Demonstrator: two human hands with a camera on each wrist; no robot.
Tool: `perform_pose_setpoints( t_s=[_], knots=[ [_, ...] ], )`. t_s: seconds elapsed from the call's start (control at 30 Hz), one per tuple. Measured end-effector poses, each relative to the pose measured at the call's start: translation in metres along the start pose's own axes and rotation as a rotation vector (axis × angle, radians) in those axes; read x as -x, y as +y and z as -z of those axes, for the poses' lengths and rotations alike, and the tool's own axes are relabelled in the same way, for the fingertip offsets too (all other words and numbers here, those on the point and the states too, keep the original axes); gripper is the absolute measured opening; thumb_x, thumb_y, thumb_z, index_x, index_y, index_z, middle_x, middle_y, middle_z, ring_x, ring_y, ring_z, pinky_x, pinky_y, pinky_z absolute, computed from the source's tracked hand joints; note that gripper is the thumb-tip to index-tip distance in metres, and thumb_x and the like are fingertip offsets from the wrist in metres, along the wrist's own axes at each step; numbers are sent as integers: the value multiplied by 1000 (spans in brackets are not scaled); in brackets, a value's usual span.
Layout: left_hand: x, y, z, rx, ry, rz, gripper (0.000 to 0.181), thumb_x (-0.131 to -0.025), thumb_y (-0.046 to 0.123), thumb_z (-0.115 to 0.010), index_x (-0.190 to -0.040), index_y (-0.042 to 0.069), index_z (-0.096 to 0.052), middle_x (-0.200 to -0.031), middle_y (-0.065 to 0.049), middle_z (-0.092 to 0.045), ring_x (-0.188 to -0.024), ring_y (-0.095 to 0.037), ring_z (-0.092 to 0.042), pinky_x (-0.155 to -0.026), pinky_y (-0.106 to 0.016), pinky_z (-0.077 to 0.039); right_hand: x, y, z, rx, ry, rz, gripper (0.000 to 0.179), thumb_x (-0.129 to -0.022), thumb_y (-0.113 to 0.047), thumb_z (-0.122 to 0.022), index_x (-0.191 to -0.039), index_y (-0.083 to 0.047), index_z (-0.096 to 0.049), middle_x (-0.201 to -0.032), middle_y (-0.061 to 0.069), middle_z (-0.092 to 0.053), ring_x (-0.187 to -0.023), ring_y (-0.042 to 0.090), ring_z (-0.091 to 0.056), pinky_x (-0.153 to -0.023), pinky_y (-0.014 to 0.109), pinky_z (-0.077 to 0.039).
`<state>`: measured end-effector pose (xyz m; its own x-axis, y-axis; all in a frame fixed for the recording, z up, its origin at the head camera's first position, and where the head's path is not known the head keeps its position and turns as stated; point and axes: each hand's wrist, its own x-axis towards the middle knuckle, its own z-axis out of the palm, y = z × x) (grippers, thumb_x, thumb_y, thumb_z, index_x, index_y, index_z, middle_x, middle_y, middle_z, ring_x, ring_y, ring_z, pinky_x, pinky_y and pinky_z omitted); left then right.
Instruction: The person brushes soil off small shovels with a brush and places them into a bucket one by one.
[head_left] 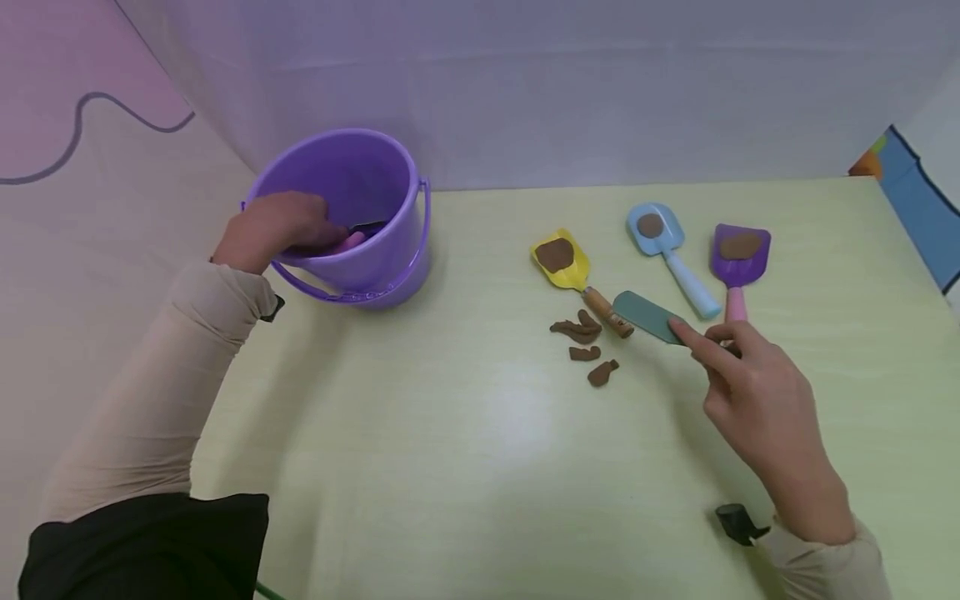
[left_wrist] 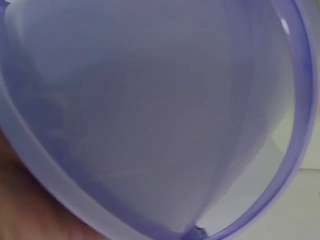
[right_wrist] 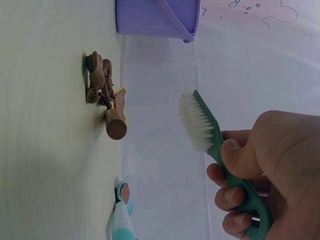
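Observation:
My right hand (head_left: 757, 392) grips a green brush (right_wrist: 225, 170) by its handle, fingers curled round it and bristles pointing down above the table; one finger lies along its back in the head view. My left hand (head_left: 277, 221) reaches over the near rim into a purple bucket (head_left: 382, 267). Its fingertips are beside a pink piece (head_left: 350, 242) and a dark piece (head_left: 367, 227) inside; I cannot tell whether it holds the pink one. The left wrist view shows mostly the bucket's wall (left_wrist: 150, 100), with the left hand (left_wrist: 35, 205) at the lower left.
A yellow shovel (head_left: 576, 271), a blue shovel (head_left: 693, 283) and a purple shovel (head_left: 738, 268) lie on the table (head_left: 450, 433), each with brown clay on its blade. Several loose brown clay pieces (head_left: 585, 354) lie near the yellow one's wooden handle. A pale curtain (head_left: 540, 100) hangs behind.

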<state>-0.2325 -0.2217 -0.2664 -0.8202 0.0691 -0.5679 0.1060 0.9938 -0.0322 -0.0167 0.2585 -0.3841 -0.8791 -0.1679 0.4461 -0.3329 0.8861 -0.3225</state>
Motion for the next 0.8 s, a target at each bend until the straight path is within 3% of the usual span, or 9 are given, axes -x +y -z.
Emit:
perform_pose_setpoints(
  t_s=[0.2, 0.37, 0.5, 0.63, 0.8],
  knots=[
    [9, 9, -6, -91, 109, -29, 60, -99, 63, -46, -79, 9, -62, -83, -9, -58, -87, -32, -58, -75, -47, -47, 0, 0, 3, -1, 14, 2, 57, -83, 18, -66, -129, -14, -75, -99, 11, -64, -63, 19, -47, -51, 27, -30],
    [22, 17, -11, -98, 252, -49, 57, -100, 55, -55, -65, 11, -54, -68, -5, -49, -71, -28, -55, -60, -43, -46, 0, -1, 5, 2, 14, 1, 55, -84, 17, -67, -129, -14, -74, -98, 12, -63, -64, 19, -46, -51, 27, -31],
    [34, 22, -14, -64, 393, -40, 52, -99, 49, -59, -67, 8, -53, -67, -8, -49, -69, -33, -56, -57, -51, -49, 0, 0, 6, -2, 14, -5, 57, -84, 17, -66, -130, -15, -74, -99, 13, -64, -67, 20, -48, -52, 27, -31],
    [48, 33, -20, 10, 596, -21, 41, -102, 32, -52, -71, 6, -49, -63, -9, -45, -61, -34, -53, -48, -53, -46, -1, 1, 9, -10, 32, -8, 55, -85, 17, -65, -129, -15, -74, -99, 14, -64, -70, 22, -52, -53, 24, -30],
    [58, 61, -35, 190, 939, 7, 34, -108, 25, -43, -91, 1, -60, -78, -19, -60, -73, -45, -62, -57, -57, -47, -4, 1, 11, -16, 56, -11, 53, -86, 16, -65, -129, -14, -75, -100, 17, -65, -70, 24, -54, -54, 21, -28]
  ],
)
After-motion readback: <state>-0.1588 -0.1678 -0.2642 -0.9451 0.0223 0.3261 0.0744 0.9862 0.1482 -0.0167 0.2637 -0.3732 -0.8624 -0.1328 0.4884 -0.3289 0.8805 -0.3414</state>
